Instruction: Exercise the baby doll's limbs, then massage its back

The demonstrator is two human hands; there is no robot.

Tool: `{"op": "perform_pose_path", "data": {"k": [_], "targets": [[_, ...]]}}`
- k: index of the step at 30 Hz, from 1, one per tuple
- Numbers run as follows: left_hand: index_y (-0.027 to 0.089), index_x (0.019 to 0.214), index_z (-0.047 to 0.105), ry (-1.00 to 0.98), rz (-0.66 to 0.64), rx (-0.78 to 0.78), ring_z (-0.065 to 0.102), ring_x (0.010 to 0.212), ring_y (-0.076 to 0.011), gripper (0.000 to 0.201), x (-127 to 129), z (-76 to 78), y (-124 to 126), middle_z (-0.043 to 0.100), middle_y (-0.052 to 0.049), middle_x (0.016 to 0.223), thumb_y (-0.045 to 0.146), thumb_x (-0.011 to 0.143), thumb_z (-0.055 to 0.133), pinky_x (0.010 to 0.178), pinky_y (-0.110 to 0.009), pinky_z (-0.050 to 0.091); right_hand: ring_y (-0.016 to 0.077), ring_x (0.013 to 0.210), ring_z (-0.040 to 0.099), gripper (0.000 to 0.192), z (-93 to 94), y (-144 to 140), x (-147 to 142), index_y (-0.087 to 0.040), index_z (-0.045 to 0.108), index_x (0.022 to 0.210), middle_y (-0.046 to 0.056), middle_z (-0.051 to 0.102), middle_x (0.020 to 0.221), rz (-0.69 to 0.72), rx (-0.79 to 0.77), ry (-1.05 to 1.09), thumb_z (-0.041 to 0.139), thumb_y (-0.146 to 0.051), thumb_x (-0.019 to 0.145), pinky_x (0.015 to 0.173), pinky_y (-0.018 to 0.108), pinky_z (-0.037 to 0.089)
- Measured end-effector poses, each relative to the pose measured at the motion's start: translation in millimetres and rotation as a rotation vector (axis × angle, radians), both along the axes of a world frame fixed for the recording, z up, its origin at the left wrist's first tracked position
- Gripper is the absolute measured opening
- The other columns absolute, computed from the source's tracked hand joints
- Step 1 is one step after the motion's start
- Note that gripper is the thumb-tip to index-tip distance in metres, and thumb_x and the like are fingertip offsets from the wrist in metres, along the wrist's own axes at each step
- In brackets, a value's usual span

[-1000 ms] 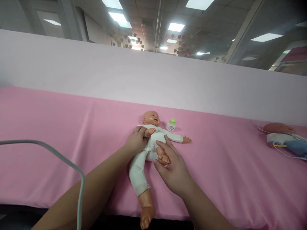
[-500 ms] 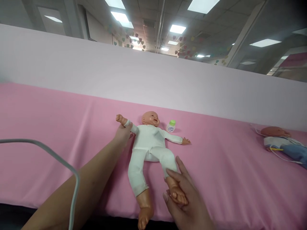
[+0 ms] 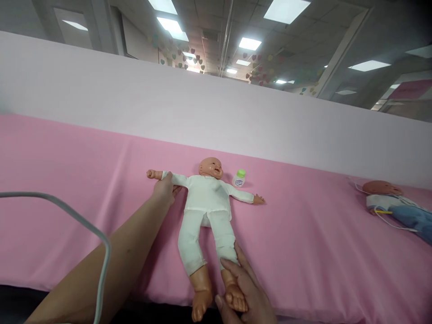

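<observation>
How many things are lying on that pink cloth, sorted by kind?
Baby dolls: 2, the doll in white, held by the left hand and right hand, and a second doll at the far right.
Small bottles with a green cap: 1.
Total: 3.

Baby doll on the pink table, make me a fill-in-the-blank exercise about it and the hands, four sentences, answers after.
1. The baby doll lies on its ____ on the pink cloth.
2. The left hand holds the doll by one ____.
3. The right hand holds one of the doll's bare ____.
4. The small bottle beside the doll's head has a ____ cap.

Missing words: back; arm; feet; green
</observation>
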State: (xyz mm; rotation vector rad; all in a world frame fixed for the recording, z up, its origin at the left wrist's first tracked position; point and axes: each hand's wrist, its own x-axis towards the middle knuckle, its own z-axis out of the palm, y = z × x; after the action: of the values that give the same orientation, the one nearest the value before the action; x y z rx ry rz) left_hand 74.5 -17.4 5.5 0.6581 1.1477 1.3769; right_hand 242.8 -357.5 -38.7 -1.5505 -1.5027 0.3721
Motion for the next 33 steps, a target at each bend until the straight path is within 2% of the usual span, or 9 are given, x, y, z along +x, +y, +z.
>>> {"op": "perform_pose_path", "data": {"k": [3, 6, 11, 14, 17, 22, 28, 30, 33], "targets": [[0.019, 0.126, 0.058, 0.098, 0.010, 0.056, 0.077, 0.100, -0.0283, 0.040, 5, 8.8, -13, 0.073, -0.016, 0.117, 0.042, 0.095, 0.066, 0.084, -0.039, 0.064, 0.0330, 0.145, 0.051, 0.054, 9.1, 6, 2, -0.028, 0.064, 0.140, 0.010, 0.039, 0.167, 0.003, -0.004, 0.008, 0.068, -0.023, 0.086, 0.111, 0.046, 0.054], [0.021, 0.126, 0.059, 0.353, -0.027, 0.249, 0.074, 0.103, -0.0292, 0.040, 10, 14.9, -29, 0.072, -0.013, 0.120, 0.043, 0.094, 0.066, 0.084, -0.040, 0.061, 0.0334, 0.148, 0.047, 0.053, 25.6, 16, 7, -0.029, 0.063, 0.142, 0.008, 0.037, 0.169, -0.009, -0.023, -0.015, 0.068, -0.029, 0.089, 0.111, 0.047, 0.054], [0.021, 0.126, 0.063, 0.772, -0.211, 0.507, 0.073, 0.104, -0.0316, 0.040, 20, 13.3, -46, 0.075, -0.010, 0.111, 0.042, 0.092, 0.065, 0.093, -0.044, 0.056, 0.0323, 0.154, 0.039, 0.052, 57.6, 41, 13, -0.031, 0.059, 0.146, 0.008, 0.033, 0.170, 0.008, -0.025, -0.085, 0.066, -0.037, 0.095, 0.118, 0.052, 0.046], [0.024, 0.129, 0.066, 0.943, -0.302, 0.681, 0.064, 0.127, -0.0309, 0.041, 23, 10.1, -50, 0.070, -0.010, 0.132, 0.034, 0.089, 0.066, 0.107, -0.044, 0.051, 0.0325, 0.154, 0.038, 0.054, 68.0, 57, 13, -0.030, 0.057, 0.148, 0.009, 0.031, 0.171, -0.012, -0.003, -0.078, 0.066, -0.039, 0.095, 0.120, 0.054, 0.043], [0.031, 0.132, 0.070, 1.062, -0.420, 0.752, 0.045, 0.149, -0.0295, 0.045, 22, 7.9, -50, 0.059, -0.005, 0.151, 0.032, 0.087, 0.068, 0.118, -0.042, 0.042, 0.0337, 0.153, 0.040, 0.055, 69.6, 68, 10, -0.029, 0.057, 0.148, 0.010, 0.030, 0.171, -0.012, 0.006, -0.078, 0.067, -0.040, 0.094, 0.118, 0.054, 0.046], [0.040, 0.129, 0.074, 1.084, -0.533, 0.725, 0.037, 0.155, -0.0273, 0.046, 19, 8.0, -48, 0.065, 0.003, 0.147, 0.028, 0.085, 0.070, 0.122, -0.042, 0.039, 0.0336, 0.151, 0.043, 0.055, 62.0, 82, 5, -0.032, 0.054, 0.149, 0.008, 0.027, 0.172, 0.000, -0.003, -0.099, 0.064, -0.039, 0.095, 0.116, 0.055, 0.048], [0.039, 0.128, 0.075, 1.046, -0.492, 0.696, 0.038, 0.154, -0.0278, 0.048, 21, 7.7, -47, 0.067, 0.000, 0.145, 0.026, 0.082, 0.071, 0.119, -0.041, 0.041, 0.0313, 0.150, 0.044, 0.059, 59.0, 85, 8, -0.031, 0.048, 0.153, 0.009, 0.046, 0.161, 0.041, -0.013, -0.139, 0.063, -0.040, 0.097, 0.120, 0.055, 0.044], [0.036, 0.126, 0.076, 0.985, -0.461, 0.671, 0.049, 0.146, -0.0301, 0.046, 19, 6.5, -45, 0.071, -0.003, 0.137, 0.029, 0.081, 0.073, 0.113, -0.041, 0.046, 0.0313, 0.150, 0.045, 0.058, 56.7, 74, 9, -0.031, 0.049, 0.153, 0.009, 0.048, 0.160, 0.035, 0.002, -0.151, 0.063, -0.041, 0.097, 0.120, 0.054, 0.045], [0.028, 0.117, 0.077, 0.814, -0.449, 0.571, 0.072, 0.112, -0.0310, 0.038, 14, 2.8, -38, 0.080, -0.005, 0.110, 0.037, 0.080, 0.073, 0.093, -0.040, 0.056, 0.0326, 0.148, 0.048, 0.059, 47.6, 49, 11, -0.031, 0.049, 0.153, 0.009, 0.052, 0.158, 0.015, 0.026, -0.166, 0.064, -0.041, 0.097, 0.118, 0.053, 0.047]]}}
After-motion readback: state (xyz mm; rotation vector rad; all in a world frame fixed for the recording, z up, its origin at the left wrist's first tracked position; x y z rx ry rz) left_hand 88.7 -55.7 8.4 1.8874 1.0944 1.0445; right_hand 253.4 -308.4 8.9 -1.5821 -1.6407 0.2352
